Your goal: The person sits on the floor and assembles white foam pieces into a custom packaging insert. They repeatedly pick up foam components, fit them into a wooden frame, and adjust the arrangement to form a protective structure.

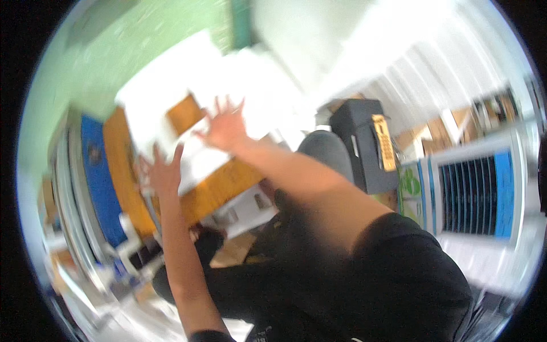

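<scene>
1. Fingers (pixel 178 153) of both hands are spread wide and released, gripping nothing. The left hand (pixel 163 176) reaches out over the left part of the table, near the border of the white sheets; the right hand (pixel 227 130) is farther out, over the sheets themselves. Blur hides whether either one touches what lies beneath.
2. Largest is the wooden table (pixel 222 185), orange-brown, its bare edge showing nearest the body and again along the left.
3. White sheets (pixel 162 71) cover much of its top and extend past its far side; they are too bright to count.
4. A white-framed unit (pixel 470 196) with dark slats and blue sides stands at the far right, well apart from both hands.
5. A blue panel (pixel 99 176) is just beyond the table's left end.
6. A dark box (pixel 373 165) sits to the right of the right forearm.
7. An orange-brown patch (pixel 185 114) shows amid the white, near the right hand; whether it is a separate piece or bare tabletop, I cannot tell.
8. Smallest, a yellow strip (pixel 384 142) lies on the dark box.
</scene>
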A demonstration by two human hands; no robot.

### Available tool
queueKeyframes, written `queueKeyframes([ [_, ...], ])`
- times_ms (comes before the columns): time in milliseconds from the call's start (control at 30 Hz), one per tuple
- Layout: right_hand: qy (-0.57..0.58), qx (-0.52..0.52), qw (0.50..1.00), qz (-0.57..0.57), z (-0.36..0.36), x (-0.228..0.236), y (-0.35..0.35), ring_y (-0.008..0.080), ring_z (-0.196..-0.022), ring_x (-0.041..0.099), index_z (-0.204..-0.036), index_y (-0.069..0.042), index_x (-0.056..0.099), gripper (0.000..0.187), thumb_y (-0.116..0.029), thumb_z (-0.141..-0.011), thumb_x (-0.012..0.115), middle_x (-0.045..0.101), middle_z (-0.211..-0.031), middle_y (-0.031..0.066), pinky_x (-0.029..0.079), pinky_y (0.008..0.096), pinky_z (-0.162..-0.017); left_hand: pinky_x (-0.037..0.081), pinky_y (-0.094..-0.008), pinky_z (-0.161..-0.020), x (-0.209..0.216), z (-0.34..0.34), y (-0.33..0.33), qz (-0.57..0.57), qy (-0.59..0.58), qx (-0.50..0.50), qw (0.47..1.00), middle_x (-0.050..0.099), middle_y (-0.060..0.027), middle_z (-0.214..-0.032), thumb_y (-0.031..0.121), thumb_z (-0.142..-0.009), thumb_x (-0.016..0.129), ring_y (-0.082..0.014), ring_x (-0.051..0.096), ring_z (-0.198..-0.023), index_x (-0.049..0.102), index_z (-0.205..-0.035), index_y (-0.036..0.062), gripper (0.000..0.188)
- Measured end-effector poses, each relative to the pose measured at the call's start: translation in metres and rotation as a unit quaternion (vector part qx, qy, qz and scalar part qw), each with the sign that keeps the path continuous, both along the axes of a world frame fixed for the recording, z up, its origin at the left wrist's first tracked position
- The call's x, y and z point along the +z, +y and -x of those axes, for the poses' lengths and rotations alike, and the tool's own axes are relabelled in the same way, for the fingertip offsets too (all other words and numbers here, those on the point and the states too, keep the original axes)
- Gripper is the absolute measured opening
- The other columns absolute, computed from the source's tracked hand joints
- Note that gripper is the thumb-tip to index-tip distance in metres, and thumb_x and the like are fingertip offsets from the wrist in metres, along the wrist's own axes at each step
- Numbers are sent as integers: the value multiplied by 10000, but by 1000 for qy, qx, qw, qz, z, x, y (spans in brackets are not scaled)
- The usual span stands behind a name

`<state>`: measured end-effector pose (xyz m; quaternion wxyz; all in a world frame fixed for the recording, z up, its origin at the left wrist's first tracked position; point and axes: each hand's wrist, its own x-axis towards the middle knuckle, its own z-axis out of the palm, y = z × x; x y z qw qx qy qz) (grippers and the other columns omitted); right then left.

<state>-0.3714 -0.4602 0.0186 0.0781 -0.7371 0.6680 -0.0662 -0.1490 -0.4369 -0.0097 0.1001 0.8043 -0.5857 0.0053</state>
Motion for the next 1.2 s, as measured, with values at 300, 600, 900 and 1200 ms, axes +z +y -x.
queueKeyframes([
  [300,-61,-62,996,18,40,18,10,545,-1544,-18,-1601,-87,357,1119,-888,-824,436,112,-1694,267,-45,828,-1113,22,-895,-1055,32,54,6,-81,-69,-25,994,180,-67,-1722,924,-822,410,-345,134,-1585,371,-1588,388,936],
  [600,-88,-54,995,9,31,-4,16,576,-1527,33,-1597,-86,370,1163,-918,-788,429,133,-1683,286,5,878,-1066,71,-921,-1003,-1,-4,-23,-98,-83,21,992,117,-93,-1733,963,-795,361,-453,119,-1562,261,-1608,460,962],
  [900,-99,-55,993,16,41,7,22,584,-1522,42,-1567,-54,416,1156,-906,-786,454,152,-1668,310,-20,878,-1061,162,-919,-992,-2,5,-19,-82,-92,37,992,121,-86,-1733,968,-788,367,-475,137,-1551,245,-1607,482,960],
  [1200,-49,40,997,40,13,22,7,494,-1551,129,-1584,-119,400,931,-733,-899,546,300,-1620,315,-30,804,-1139,-1,-850,-1083,0,-23,-22,59,81,-17,995,232,-223,-1680,813,-881,523,-427,120,-1572,480,-1545,295,843],
])
